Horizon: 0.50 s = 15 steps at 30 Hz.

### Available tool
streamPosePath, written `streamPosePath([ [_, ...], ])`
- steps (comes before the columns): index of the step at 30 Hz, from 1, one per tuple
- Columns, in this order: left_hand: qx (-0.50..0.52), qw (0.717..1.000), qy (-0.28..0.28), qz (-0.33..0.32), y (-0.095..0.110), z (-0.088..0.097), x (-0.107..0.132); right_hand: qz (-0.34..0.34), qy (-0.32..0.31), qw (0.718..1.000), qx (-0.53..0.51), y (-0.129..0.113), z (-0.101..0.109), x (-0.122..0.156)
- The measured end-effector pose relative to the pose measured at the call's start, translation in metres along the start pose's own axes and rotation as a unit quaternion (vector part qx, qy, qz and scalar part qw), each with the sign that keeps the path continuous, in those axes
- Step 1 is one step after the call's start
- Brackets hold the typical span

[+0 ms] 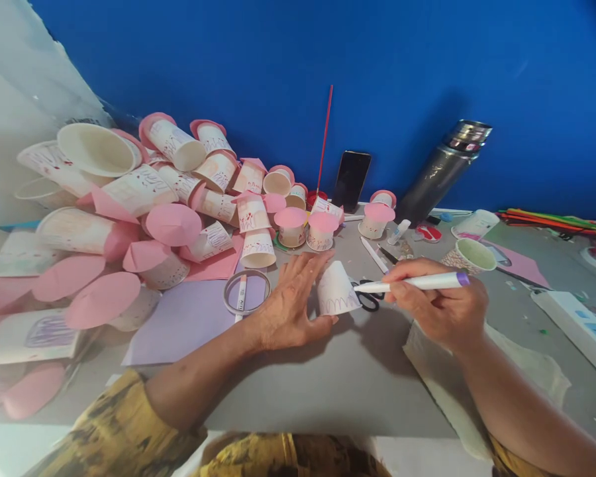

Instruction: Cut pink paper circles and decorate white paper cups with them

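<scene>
An upside-down white paper cup (pixel 337 289) stands in the middle of the table, with purple wavy lines drawn along its lower edge. My left hand (pixel 294 301) steadies it from the left, fingers behind and thumb in front. In my right hand (pixel 440 305) is a white marker (pixel 424 281) with a purple end, held between thumb and fingers. Its tip points left and lies close to the cup's right side; whether it touches I cannot tell. Black-handled scissors (pixel 369 301) lie behind the cup, partly hidden by the marker.
Decorated cups with pink paper brims (pixel 173 224) are heaped at the left. Purple paper (pixel 173 324) and a tape roll (pixel 227 301) lie by my left arm. At the back stand a phone (pixel 351 180) and a dark flask (pixel 434 179). A power strip (pixel 579 328) is at right.
</scene>
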<state>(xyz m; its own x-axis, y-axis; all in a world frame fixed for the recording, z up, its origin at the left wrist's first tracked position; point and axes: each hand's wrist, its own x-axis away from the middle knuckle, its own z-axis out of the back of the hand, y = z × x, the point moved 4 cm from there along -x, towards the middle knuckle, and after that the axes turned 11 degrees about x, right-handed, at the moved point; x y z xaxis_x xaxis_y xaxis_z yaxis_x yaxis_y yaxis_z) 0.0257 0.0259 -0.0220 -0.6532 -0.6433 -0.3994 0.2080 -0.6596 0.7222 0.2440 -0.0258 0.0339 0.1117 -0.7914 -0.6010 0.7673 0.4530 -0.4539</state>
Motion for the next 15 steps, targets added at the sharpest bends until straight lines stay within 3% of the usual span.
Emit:
streamPosePath([
  [7, -0.021, 0.999, 0.024, -0.01, -0.004, 0.001, 0.001, 0.042, -0.033, 0.998, -0.015, -0.009, -0.009, -0.001],
  [15, -0.017, 1.0, 0.016, 0.001, 0.004, 0.005, -0.001, 0.009, -0.056, 0.997, -0.043, -0.003, -0.009, -0.001],
])
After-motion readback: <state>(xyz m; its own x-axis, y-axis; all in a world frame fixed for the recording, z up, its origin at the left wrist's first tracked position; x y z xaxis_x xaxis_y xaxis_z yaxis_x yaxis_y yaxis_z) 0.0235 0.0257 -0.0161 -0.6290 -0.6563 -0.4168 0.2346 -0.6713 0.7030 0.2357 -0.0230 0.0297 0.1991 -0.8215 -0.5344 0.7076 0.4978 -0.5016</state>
